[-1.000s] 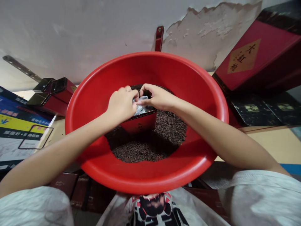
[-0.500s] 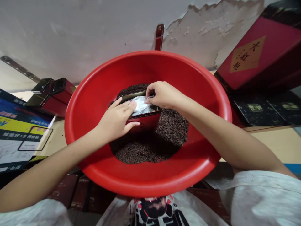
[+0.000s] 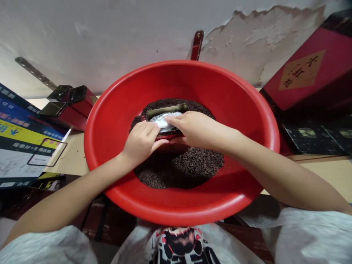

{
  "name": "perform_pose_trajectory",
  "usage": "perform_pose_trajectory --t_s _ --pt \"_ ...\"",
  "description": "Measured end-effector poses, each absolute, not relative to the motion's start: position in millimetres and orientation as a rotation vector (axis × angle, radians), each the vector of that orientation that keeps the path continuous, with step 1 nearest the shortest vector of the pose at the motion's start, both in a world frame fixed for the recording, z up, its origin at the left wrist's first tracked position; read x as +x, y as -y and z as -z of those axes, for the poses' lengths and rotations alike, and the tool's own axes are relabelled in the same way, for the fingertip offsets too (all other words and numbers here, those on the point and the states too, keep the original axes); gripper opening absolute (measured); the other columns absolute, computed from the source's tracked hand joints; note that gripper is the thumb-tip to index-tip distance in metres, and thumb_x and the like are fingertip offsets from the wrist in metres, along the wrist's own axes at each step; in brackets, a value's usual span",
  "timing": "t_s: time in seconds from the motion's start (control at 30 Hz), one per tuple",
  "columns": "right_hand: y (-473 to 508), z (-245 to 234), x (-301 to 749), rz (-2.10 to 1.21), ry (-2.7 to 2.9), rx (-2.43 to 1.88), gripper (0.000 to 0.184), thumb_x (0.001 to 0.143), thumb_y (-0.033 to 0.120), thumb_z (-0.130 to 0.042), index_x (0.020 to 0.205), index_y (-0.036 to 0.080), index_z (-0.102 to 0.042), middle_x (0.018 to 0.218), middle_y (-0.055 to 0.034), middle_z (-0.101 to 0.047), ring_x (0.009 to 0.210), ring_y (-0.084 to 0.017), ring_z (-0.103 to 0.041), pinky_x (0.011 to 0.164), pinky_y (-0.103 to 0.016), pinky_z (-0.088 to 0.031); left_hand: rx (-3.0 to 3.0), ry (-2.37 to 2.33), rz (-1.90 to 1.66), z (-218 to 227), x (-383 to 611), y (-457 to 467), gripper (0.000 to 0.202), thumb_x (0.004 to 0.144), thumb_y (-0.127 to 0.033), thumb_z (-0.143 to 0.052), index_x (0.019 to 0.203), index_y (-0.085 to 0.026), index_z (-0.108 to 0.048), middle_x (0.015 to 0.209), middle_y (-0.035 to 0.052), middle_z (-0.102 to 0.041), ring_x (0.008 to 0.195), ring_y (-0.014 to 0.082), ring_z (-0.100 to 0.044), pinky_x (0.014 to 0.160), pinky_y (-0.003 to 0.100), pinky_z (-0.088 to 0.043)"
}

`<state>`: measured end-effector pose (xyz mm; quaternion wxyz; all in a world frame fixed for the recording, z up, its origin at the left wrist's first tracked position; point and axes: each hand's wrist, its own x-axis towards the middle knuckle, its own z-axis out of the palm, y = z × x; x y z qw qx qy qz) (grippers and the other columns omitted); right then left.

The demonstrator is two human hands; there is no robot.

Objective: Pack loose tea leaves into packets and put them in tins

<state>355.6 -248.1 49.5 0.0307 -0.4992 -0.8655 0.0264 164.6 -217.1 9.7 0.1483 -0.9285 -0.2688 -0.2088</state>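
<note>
A rectangular red tin (image 3: 166,108) with a dark-edged open top sits on loose dark tea leaves (image 3: 198,163) inside a large red plastic basin (image 3: 181,216). Crumpled clear-white plastic bag (image 3: 162,120) shows in the tin's mouth. My left hand (image 3: 140,141) is at the left of the tin, fingertips on the bag and near rim, thumb along the front wall. From the right, my right hand (image 3: 199,128) lays its fingers over the bag and rim, its thumb side against the front wall. Both hands cover much of the tin's front; what the bag contains is hidden.
At the right stand a large red tin (image 3: 302,69) with a gold diamond label and black-topped boxes (image 3: 305,137). Smaller red tins (image 3: 74,104) and a printed cardboard box (image 3: 19,143) are at the left. A peeling wall (image 3: 123,36) rises behind the basin.
My right hand has moved from pinching the bag at the tin's back right to its front right edge. The bag sits bunched nearer the front; the view has shifted slightly.
</note>
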Motion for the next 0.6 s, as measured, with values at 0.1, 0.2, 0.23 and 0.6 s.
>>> perform_pose_trajectory --t_s 0.1,0.2,0.23,0.6 --pt "249.6 -50.1 348.0 -0.015 2.666 -1.636 0.064 0.083 0.039 -0.055 0.138 0.012 -0.038 0.103 -0.0157 -0.066 0.088 -0.027 -0.063 0.071 -0.035 -0.045 -2.615 0.739 0.539 -10.2 169.8 221.5 0.026 0.085 -0.033 -0.056 0.094 -0.009 -0.062 0.082 0.0119 -0.070 0.077 0.0236 -0.065 0.068 0.033 -0.048" --pt "247.2 -47.3 342.1 0.031 2.705 -1.542 0.051 0.085 0.039 -0.052 0.129 0.013 -0.050 0.111 -0.0167 -0.061 0.098 -0.028 -0.060 0.077 -0.036 -0.046 -2.630 0.746 0.503 -11.2 170.0 222.3 0.018 0.085 -0.025 -0.055 0.093 -0.011 -0.061 0.078 0.0093 -0.069 0.071 0.0220 -0.064 0.065 0.033 -0.045" --pt "246.2 -45.9 341.0 0.075 2.716 -1.499 0.047 0.085 0.039 -0.052 0.125 0.013 -0.055 0.116 -0.0180 -0.058 0.105 -0.030 -0.056 0.083 -0.039 -0.045 -2.667 0.744 0.547 -11.9 167.1 222.9 0.018 0.085 -0.026 -0.053 0.093 -0.011 -0.060 0.080 0.0086 -0.069 0.071 0.0211 -0.064 0.066 0.032 -0.045" --pt "237.1 -35.0 348.0 -0.022 2.660 -1.627 0.071 0.078 0.042 -0.060 0.141 0.019 -0.035 0.133 -0.0133 -0.051 0.116 -0.031 -0.054 0.091 -0.044 -0.048 -1.638 2.353 1.397 35.9 -3.8 191.6 0.020 0.087 -0.021 -0.038 0.102 -0.011 -0.049 0.101 0.0071 -0.055 0.098 0.0188 -0.055 0.083 0.033 -0.042"
